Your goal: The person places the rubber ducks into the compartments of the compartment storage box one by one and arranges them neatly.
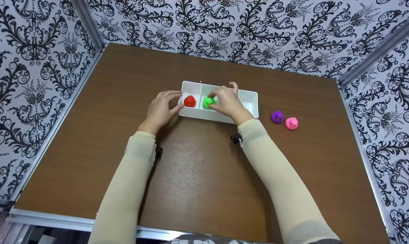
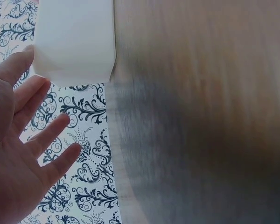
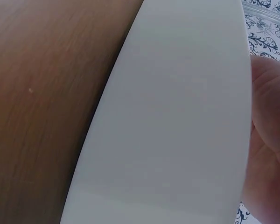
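A white divided tray (image 1: 204,114) lies across the brown table. My left hand (image 1: 159,109) is at its left end, with thumb and index fingertips touching the rim; the other fingers are spread in the left wrist view. Inside the middle compartment, my right hand (image 1: 229,102) pinches a small green rubber duck (image 1: 208,102) between thumb and fingers. A red toy (image 1: 190,101) sits in the left compartment. The right hand partly covers the tray's middle and right side. In the right wrist view, the tray's outer wall (image 3: 168,107) hides most of that hand.
Right of the tray, a purple rubber duck (image 1: 277,117) and a pink rubber duck (image 1: 292,123) stand close together on the table (image 1: 191,176). Patterned black-and-white panels (image 1: 224,30) with metal framing enclose the table at the back and sides.
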Action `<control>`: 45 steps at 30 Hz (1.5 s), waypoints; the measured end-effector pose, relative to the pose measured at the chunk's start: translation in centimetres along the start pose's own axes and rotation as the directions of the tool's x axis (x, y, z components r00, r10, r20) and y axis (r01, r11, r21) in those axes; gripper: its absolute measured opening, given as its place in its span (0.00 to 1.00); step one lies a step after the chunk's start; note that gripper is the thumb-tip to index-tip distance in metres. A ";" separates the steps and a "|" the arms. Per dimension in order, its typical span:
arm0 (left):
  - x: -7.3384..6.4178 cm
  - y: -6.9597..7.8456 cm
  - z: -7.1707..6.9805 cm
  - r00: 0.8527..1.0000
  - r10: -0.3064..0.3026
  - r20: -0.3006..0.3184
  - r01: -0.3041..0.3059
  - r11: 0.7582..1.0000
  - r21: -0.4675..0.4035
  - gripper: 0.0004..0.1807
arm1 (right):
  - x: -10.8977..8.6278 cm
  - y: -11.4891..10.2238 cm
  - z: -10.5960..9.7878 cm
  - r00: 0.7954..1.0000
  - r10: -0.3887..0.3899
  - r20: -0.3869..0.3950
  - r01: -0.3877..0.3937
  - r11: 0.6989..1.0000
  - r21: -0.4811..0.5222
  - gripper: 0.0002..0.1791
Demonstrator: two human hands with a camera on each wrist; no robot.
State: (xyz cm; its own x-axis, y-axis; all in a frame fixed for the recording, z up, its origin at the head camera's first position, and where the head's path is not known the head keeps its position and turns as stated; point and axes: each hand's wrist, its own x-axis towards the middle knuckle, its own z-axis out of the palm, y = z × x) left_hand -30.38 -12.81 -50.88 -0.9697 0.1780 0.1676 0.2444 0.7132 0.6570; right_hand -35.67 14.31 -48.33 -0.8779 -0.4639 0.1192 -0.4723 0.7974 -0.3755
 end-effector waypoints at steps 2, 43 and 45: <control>0.0 0.0 0.0 1.000 0.004 0.000 -0.004 1.000 0.003 0.26 | 0.0 0.0 0.0 1.000 0.003 0.004 -0.003 1.000 0.004 0.18; -0.1 0.0 0.1 1.000 -0.013 -0.001 0.013 1.000 0.006 0.27 | -3.5 3.0 -1.5 0.952 -0.016 -0.306 0.045 0.995 0.089 0.31; -0.1 0.0 0.1 1.000 -0.006 -0.005 0.006 1.000 0.006 0.27 | -4.1 3.5 -1.7 0.938 -0.032 -0.345 0.065 0.994 0.087 0.30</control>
State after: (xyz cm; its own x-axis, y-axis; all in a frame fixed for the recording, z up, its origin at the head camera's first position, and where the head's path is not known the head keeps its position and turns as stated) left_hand -30.33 -12.75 -51.00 -0.9712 0.1699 0.1671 0.2382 0.7183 0.6537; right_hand -33.91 19.66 -48.53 -0.8359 -0.3273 0.4405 -0.5201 0.7289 -0.4452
